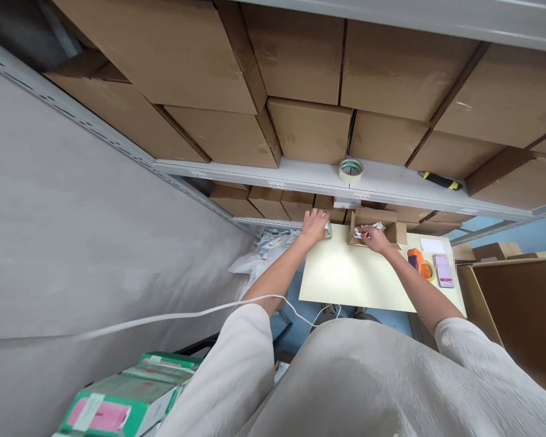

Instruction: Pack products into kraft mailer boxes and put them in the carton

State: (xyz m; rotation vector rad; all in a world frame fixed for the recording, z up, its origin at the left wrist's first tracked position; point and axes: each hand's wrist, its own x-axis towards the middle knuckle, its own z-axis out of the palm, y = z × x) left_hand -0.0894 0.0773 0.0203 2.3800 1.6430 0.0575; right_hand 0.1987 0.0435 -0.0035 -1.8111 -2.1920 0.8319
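At the back left of the pale yellow board (346,273), my left hand (315,225) is closed on a small green and white item (329,230), mostly covered by the fingers. My right hand (374,238) reaches over an open cardboard box (357,240), its fingers pressed together at some white paper (379,226) inside; what they grip is too small to make out. The box stands at the board's back edge with its flaps up.
Above the board, a metal shelf (309,175) holds cardboard boxes, a tape roll (350,170) and a yellow-black cutter (440,181). An orange tape dispenser (418,263) and a phone (444,271) lie at right, beside a large open box (519,297). A white cable (164,317) crosses at left.
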